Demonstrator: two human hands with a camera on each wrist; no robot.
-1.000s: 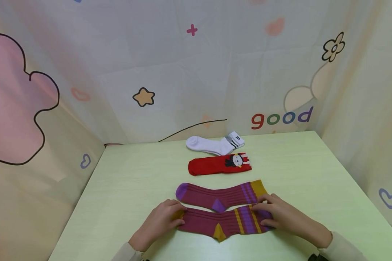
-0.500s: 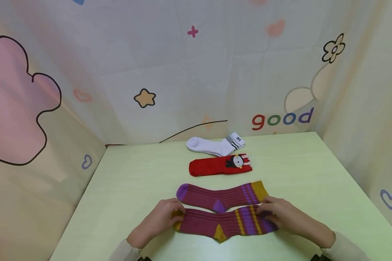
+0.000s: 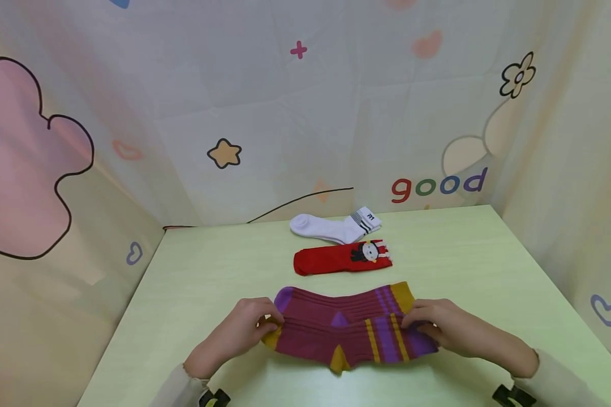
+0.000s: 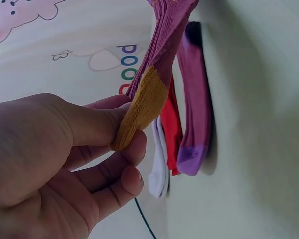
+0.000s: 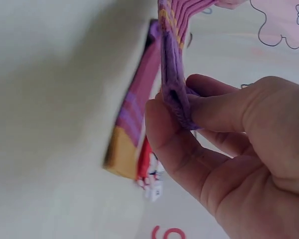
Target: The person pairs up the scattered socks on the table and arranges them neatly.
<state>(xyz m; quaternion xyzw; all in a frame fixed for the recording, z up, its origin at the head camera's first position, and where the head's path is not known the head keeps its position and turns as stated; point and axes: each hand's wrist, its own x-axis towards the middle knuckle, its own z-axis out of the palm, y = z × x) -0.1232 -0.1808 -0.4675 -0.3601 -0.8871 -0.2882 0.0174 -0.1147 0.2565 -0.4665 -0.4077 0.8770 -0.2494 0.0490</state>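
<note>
My left hand (image 3: 241, 328) pinches the mustard toe of a maroon ribbed sock (image 3: 310, 342) between thumb and fingers. At the other end my right hand (image 3: 445, 328) pinches its purple cuff (image 5: 174, 74), beside mustard and purple stripes. Stretched between both hands, this sock is raised off the table, its mustard heel hanging down. Behind it a second maroon sock (image 3: 326, 302), with purple toe and mustard cuff, lies flat and is partly covered by the held one in the head view. The left wrist view shows the mustard toe (image 4: 144, 102) gripped close up.
Farther back lie a red sock (image 3: 326, 260) with a cartoon figure and a white sock (image 3: 321, 227) with black stripes, side by side on the pale green table (image 3: 209, 271). A printed curtain (image 3: 285, 113) encloses the back and sides.
Both hands have lifted the front maroon sock off the table by its ends. It now overlaps the lower edge of the second maroon sock in the head view. The other socks have stayed put.
</note>
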